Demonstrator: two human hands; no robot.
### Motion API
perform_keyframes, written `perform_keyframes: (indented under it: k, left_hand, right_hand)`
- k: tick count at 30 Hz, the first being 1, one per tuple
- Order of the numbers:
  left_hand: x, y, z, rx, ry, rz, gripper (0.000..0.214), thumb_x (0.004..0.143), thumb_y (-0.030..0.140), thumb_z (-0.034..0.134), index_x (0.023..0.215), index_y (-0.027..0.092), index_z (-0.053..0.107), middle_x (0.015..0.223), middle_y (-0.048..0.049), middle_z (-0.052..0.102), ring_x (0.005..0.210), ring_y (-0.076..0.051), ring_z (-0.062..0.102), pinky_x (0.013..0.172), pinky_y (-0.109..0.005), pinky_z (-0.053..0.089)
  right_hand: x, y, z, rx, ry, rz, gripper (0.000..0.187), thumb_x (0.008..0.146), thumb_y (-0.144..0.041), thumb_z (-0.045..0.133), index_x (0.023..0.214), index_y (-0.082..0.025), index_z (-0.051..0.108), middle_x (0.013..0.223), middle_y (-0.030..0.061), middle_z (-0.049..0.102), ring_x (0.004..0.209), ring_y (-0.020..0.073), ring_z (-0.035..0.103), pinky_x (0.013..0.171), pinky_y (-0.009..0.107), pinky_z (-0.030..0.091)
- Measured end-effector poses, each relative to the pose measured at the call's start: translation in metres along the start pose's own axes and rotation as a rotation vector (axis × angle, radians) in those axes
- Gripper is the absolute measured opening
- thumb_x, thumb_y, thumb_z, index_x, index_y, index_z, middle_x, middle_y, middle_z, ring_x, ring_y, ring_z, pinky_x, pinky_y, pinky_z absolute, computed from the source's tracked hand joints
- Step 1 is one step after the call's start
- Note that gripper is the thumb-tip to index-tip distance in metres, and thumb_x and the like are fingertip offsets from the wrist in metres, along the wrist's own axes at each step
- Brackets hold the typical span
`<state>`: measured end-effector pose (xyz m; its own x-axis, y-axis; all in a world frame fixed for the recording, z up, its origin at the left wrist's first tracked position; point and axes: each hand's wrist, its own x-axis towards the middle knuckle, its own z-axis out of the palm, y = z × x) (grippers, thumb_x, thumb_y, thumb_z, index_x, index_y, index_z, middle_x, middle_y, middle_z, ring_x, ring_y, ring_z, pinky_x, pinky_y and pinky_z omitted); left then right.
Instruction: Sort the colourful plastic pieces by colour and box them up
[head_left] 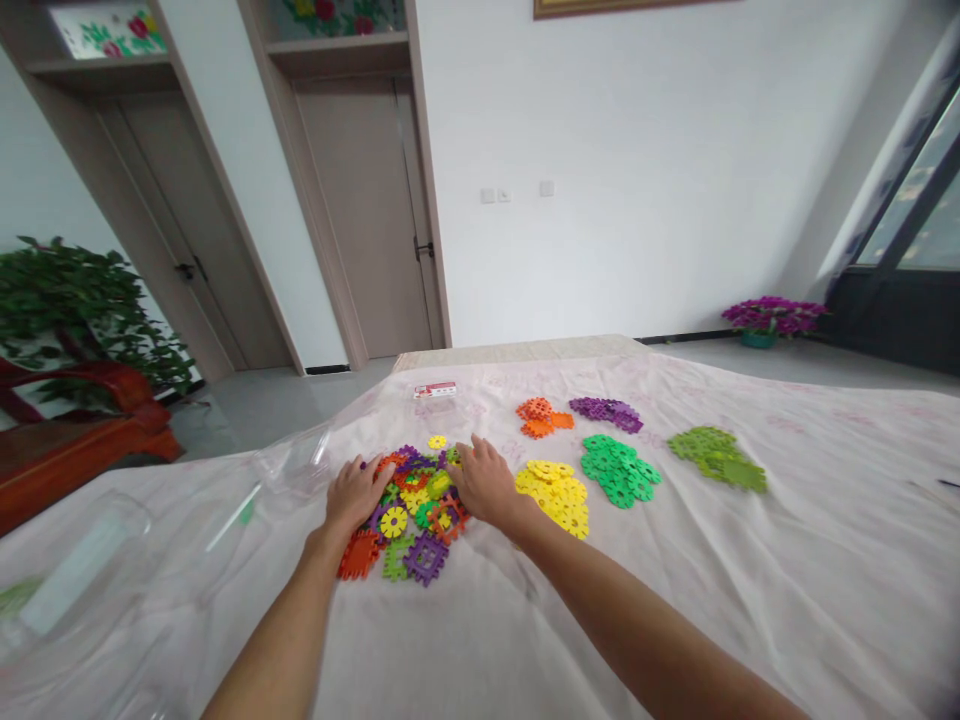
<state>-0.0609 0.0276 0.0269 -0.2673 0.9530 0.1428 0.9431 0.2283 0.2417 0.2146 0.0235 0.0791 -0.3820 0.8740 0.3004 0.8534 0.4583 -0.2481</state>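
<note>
A mixed pile of plastic interlocking pieces (412,495), in yellow, purple, orange and green, lies on the cloth between my hands. My left hand (356,496) rests at the pile's left edge, fingers stretched out over the pieces. At the right edge is my right hand (484,482), its fingers apart and touching the pieces there. Right beside it lies a heap of yellow snowflake pieces (553,492). Farther right are green pieces (619,470) and light green pieces (718,458). Orange pieces (536,416) and purple pieces (606,412) sit behind them.
A pale patterned cloth (750,600) covers the wide surface. Clear plastic packaging (300,455) lies at the left, with a clear box with a red and white label (435,390) at the back. A wooden chair (112,420) stands beyond the left edge.
</note>
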Motion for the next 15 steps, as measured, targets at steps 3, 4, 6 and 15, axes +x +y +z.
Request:
perform_keyframes:
  k: [3, 4, 6, 15]
  left_hand:
    - [-0.005, 0.002, 0.002, -0.034, 0.013, 0.006, 0.061, 0.095, 0.061, 0.027, 0.142, 0.033, 0.053, 0.15, -0.009, 0.05, 0.141, -0.03, 0.041, 0.114, -0.048, 0.03]
    - [-0.006, 0.002, 0.003, -0.048, 0.021, 0.014, 0.059, 0.096, 0.06, 0.027, 0.141, 0.033, 0.055, 0.149, -0.0075, 0.051, 0.14, -0.028, 0.042, 0.114, -0.046, 0.031]
    - [-0.009, 0.003, 0.004, -0.078, 0.04, 0.04, 0.056, 0.097, 0.056, 0.029, 0.139, 0.032, 0.056, 0.146, -0.0046, 0.054, 0.139, -0.025, 0.044, 0.115, -0.042, 0.031]
    - [-0.019, 0.02, 0.003, -0.47, 0.117, 0.02, 0.052, 0.098, 0.046, 0.028, 0.134, 0.022, 0.057, 0.145, -0.0053, 0.056, 0.138, -0.019, 0.046, 0.119, -0.037, 0.029]
  right_hand:
    - [0.025, -0.007, 0.019, -0.011, -0.059, 0.098, 0.045, 0.1, -0.05, 0.038, 0.136, -0.026, 0.053, 0.141, 0.0147, 0.052, 0.133, 0.0301, 0.041, 0.104, 0.047, 0.035]
    - [0.027, -0.008, 0.025, -0.008, -0.062, 0.107, 0.045, 0.101, -0.05, 0.037, 0.134, -0.027, 0.054, 0.136, 0.0138, 0.055, 0.13, 0.0291, 0.044, 0.104, 0.046, 0.035]
    - [0.025, -0.011, 0.034, 0.007, -0.034, 0.109, 0.044, 0.101, -0.051, 0.035, 0.131, -0.028, 0.056, 0.129, 0.0126, 0.059, 0.124, 0.0271, 0.048, 0.104, 0.044, 0.034]
    - [-0.005, -0.027, 0.035, 0.261, 0.043, 0.002, 0.043, 0.104, -0.042, 0.034, 0.138, -0.023, 0.052, 0.132, 0.0105, 0.061, 0.126, 0.0215, 0.051, 0.108, 0.038, 0.037]
